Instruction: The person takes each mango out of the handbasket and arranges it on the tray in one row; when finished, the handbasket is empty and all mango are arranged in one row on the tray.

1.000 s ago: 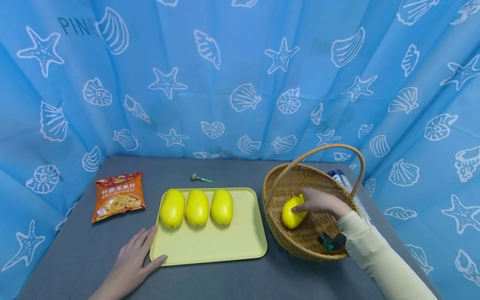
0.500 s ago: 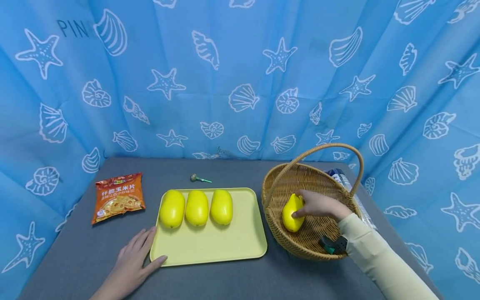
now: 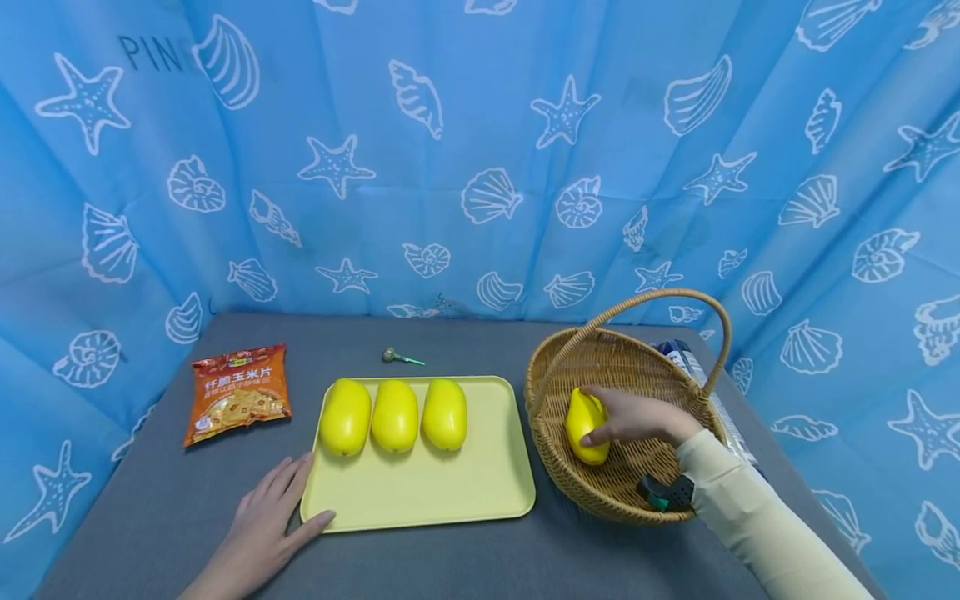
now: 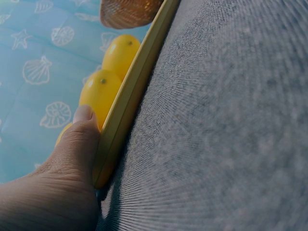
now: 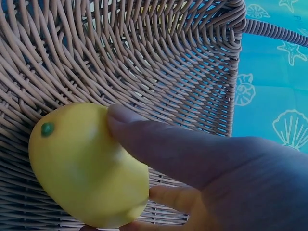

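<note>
My right hand [image 3: 637,417] grips a yellow mango [image 3: 585,429] inside the wicker basket [image 3: 551,450]. In the right wrist view the thumb [image 5: 144,134] presses on the skin of the mango [image 5: 82,168], which has a green dot at one end; the other fingers are partly hidden below it. The left hand [image 3: 262,521] rests at the near left corner of a pale yellow tray [image 3: 435,492], its fingers along the side and the thumb on the front rim. Three more mangoes stand in a row on the tray: left [image 3: 345,417], middle [image 3: 394,415] and right [image 3: 444,414].
An orange snack bag [image 3: 238,393] lies left of the tray. Behind the tray is a lollipop [image 3: 401,357] with a green stick. A dark blue and silver package [image 3: 682,358] lies partly hidden behind the basket, whose handle [image 3: 675,292] arches upward. A blue curtain [image 3: 480,167] surrounds the table.
The mango in the basket has turned a little under my right hand, which stays almost in place. My left hand and the tray have not moved.
</note>
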Motion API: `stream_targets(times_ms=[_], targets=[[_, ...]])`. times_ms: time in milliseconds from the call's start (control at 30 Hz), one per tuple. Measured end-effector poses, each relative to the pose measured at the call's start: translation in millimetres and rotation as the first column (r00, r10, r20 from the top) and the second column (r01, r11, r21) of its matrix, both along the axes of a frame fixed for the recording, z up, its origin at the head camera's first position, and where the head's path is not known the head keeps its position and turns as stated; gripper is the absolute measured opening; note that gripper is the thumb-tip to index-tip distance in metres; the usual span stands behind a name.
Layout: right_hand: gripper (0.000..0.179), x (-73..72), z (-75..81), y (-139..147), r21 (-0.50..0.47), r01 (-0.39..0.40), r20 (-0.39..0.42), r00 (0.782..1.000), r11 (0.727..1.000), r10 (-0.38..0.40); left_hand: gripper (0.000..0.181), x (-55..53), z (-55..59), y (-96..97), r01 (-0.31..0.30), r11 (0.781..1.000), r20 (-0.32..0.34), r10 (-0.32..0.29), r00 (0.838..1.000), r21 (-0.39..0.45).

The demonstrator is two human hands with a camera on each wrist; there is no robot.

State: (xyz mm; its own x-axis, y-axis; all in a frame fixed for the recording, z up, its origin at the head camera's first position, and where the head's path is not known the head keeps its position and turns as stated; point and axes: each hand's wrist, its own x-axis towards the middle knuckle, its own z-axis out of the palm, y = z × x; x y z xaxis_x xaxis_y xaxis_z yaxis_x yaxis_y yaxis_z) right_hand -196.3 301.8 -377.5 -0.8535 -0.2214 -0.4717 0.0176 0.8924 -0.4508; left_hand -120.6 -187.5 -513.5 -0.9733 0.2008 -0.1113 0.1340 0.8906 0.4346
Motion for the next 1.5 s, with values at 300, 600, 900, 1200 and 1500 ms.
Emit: stream_targets(times_ms=[300, 600, 900, 1200, 1500], targets=[[0.099, 3.3, -1.2, 0, -0.030, -0.003, 0.015, 1.000, 1.000, 0.003, 0.106, 0.2, 0.6, 1.9, 0.001, 1.000, 0.005, -0.001, 1.000, -0.011], [0.102, 5.1, 2.2, 0, 0.011, -0.019, -0.024, 1.000, 1.000, 0.019, 0.106, 0.8, -1.7, 2.8, 0.007, 1.000, -0.017, -0.007, 1.000, -0.017], [0.101, 16.5, 25.6, 2, -0.026, -0.055, -0.132, 0.990, 0.998, 0.051, 0.105, 0.8, -0.1, 1.9, 0.005, 1.000, -0.015, -0.005, 1.000, -0.003], [0.098, 42.7, 61.2, -8, -0.019, -0.125, -0.253, 0.960, 0.992, 0.116, 0.104, 0.5, -0.5, 1.1, 0.009, 1.000, -0.031, -0.009, 0.999, -0.002], [0.096, 72.2, 84.5, -18, -0.007, -0.188, -0.351, 0.920, 0.982, 0.174, 0.104, 0.5, -1.0, 0.2, 0.008, 1.000, -0.047, -0.009, 0.999, -0.009]])
